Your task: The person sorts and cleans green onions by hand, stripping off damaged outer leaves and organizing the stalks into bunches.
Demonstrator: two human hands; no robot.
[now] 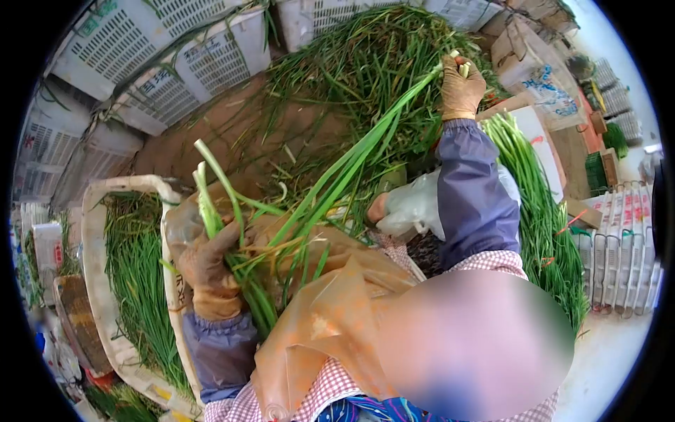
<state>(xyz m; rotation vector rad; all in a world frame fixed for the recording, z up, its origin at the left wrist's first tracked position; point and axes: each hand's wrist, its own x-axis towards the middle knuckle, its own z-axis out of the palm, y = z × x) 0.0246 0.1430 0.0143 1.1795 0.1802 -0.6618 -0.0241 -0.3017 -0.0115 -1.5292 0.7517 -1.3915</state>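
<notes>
One white tub stood towards nine o'clock, packed with green blades. At eight, the gloved left hand had its fingers curled round one bunch, its thick, pale butts pointing up, limp and yellowed blades beside it. One tangled heap lay at twelve. Between one and two, the gloved right hand's fingers clenched a second bunch, whitish at the ends, its long, glossy green blades slanting towards seven. One red-tied bundle lay at three.
</notes>
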